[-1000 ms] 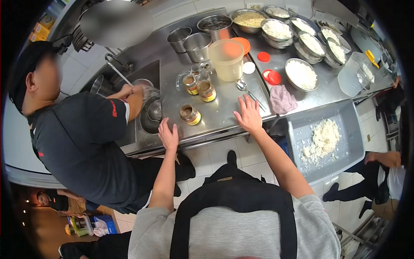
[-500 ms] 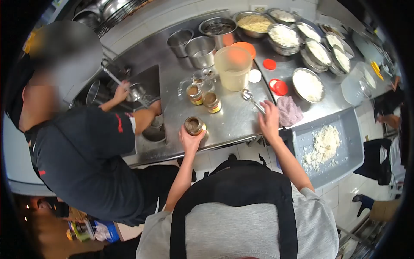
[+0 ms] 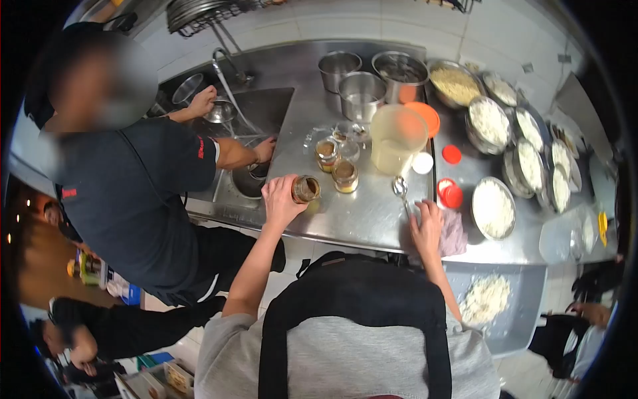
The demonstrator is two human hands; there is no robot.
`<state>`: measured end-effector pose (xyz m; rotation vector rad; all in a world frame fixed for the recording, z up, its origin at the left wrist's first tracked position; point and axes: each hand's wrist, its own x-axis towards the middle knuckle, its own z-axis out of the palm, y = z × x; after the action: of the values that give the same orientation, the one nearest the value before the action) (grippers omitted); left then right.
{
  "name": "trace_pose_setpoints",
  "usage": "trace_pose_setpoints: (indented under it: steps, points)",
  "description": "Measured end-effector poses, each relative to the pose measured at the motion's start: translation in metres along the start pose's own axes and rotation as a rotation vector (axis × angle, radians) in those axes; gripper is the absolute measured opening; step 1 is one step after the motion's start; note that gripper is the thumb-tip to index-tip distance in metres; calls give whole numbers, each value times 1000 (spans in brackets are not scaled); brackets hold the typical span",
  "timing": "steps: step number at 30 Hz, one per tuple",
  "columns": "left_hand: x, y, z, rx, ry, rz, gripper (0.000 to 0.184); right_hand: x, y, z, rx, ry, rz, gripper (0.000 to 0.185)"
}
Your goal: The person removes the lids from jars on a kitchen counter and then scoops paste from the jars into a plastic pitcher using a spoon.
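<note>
A small glass jar with brown contents (image 3: 306,189) is in my left hand (image 3: 282,201), its mouth tilted toward the camera. Two similar jars, one nearer (image 3: 345,176) and one behind it (image 3: 327,154), stand on the steel counter (image 3: 359,219). My right hand (image 3: 427,228) is at the handle of a metal spoon (image 3: 400,188), near the counter's front edge; its fingers are apart, and the spoon lies on the counter. A pink cloth (image 3: 454,234) lies just right of that hand. Behind the spoon stands a cloudy plastic tub (image 3: 399,139).
A co-worker (image 3: 146,166) works at the sink (image 3: 262,110) on the left, under running water. Steel pots (image 3: 361,97) stand at the back. Bowls of white food (image 3: 493,208), red lids (image 3: 451,155) and a clear pitcher (image 3: 561,238) are on the right, above a grey bin (image 3: 525,306).
My left hand took hold of the front jar, then lifted and tilted it. My right hand moved to the spoon's handle. The camera view has turned, and the co-worker's hands have moved apart.
</note>
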<state>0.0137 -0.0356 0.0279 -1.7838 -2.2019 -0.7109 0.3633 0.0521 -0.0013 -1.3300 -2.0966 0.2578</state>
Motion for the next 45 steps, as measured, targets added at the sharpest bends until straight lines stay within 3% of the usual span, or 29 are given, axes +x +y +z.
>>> trace_pose_setpoints:
  steps: [3,7,9,13,23,33,40,45]
  points:
    - [13,1,-10,-79,-80,-176,66,-7,17,-16,108,-40,-7,34]
    - [39,0,-26,-68,-71,-259,69,-20,23,-23,231,-81,-46,35]
    - [50,-1,-35,7,56,-127,68,-25,26,-22,192,-93,-56,36]
    - [71,-11,-39,87,107,-50,65,-18,22,-23,225,-80,-14,37]
    - [130,-62,-9,75,18,-136,65,-16,23,-15,179,-30,15,38]
    - [252,-135,31,241,11,-196,60,-17,21,-11,133,7,107,38]
    - [305,-174,61,538,-200,-264,70,-16,18,-11,88,-24,187,38]
    - [333,-205,92,652,-308,-180,79,-14,16,-9,67,-24,223,41]
